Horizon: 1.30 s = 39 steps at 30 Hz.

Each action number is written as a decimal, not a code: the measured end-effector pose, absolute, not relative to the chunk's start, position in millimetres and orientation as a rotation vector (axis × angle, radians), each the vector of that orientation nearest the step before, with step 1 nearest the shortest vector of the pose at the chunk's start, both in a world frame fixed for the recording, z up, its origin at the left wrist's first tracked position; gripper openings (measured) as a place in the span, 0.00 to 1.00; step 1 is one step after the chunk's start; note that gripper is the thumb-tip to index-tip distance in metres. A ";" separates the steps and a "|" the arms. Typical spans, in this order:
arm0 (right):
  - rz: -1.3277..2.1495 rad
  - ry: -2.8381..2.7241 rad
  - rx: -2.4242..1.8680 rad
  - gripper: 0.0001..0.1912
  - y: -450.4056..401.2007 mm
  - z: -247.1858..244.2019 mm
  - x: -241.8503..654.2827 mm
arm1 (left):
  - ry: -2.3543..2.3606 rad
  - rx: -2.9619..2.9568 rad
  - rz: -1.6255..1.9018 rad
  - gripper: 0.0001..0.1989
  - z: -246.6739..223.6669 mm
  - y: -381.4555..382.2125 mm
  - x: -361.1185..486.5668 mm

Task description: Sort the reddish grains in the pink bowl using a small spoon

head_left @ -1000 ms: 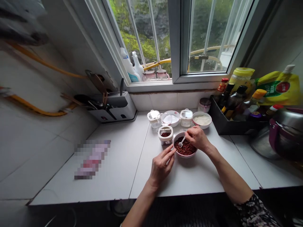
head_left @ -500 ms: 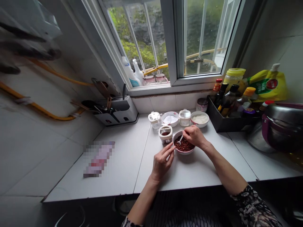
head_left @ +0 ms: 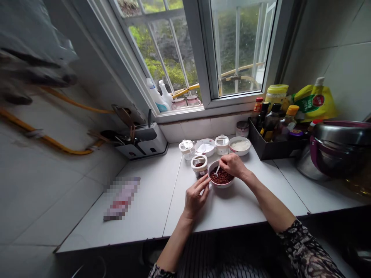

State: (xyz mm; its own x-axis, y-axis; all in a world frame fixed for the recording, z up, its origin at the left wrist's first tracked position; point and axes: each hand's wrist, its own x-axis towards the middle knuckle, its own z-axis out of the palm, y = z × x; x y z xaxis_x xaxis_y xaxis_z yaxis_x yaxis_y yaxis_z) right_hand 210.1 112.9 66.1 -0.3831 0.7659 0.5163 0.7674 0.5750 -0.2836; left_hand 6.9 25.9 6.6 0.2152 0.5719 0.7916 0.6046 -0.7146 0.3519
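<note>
A white bowl [head_left: 222, 185] full of dark red dried bits, which look like peppercorns, sits on the counter. My right hand [head_left: 232, 164] is closed on the handle of a small white spoon [head_left: 217, 170], its scoop resting in the bits. My left hand [head_left: 195, 197] holds the bowl's left rim with its fingertips. Right behind those fingertips stands a seasoning jar [head_left: 199, 168] with a white-rimmed lid, some of the dark red bits inside it. Two similar clear jars, a left one [head_left: 186, 148] and a right one [head_left: 222, 145], stand farther back.
Behind are a bowl of white powder [head_left: 205, 147] and a bowl of pale grains [head_left: 240, 145]. A black box of bottles [head_left: 268, 148] and a steel pot [head_left: 339, 150] stand right. On the left are a utensil holder [head_left: 145, 143] and a blurred-out flat item [head_left: 123, 199].
The view has shifted, so the whole scene sits slightly farther left. Both hands keep their places at the bowl, and the spoon stays among the dark red bits.
</note>
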 end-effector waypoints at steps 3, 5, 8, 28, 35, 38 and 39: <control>0.011 -2.194 -1.209 0.17 111.9 67.6 209.9 | -1.158 -2.415 -1.557 0.14 7.9 26.2 7.8; 0.006 -2.193 -1.194 0.16 110.6 69.3 210.3 | -1.146 -2.408 -1.560 0.14 9.1 26.6 8.9; -0.017 -2.179 -1.154 0.17 110.1 71.4 212.4 | -1.129 -2.400 -1.560 0.14 9.9 27.7 10.2; 0.103 -2.068 -1.119 0.20 114.1 58.9 213.7 | -1.200 -2.367 -1.479 0.21 16.3 13.7 7.8; 0.105 -2.004 -1.126 0.20 113.5 59.7 213.0 | -0.879 -2.555 -1.352 0.21 30.6 -4.0 12.3; 0.119 -2.014 -1.142 0.20 112.5 60.5 212.8 | -1.343 -2.572 -1.486 0.12 30.5 0.7 15.2; 0.123 -2.018 -1.145 0.20 112.1 60.9 212.7 | -1.497 -2.562 -1.564 0.13 29.6 3.6 15.2</control>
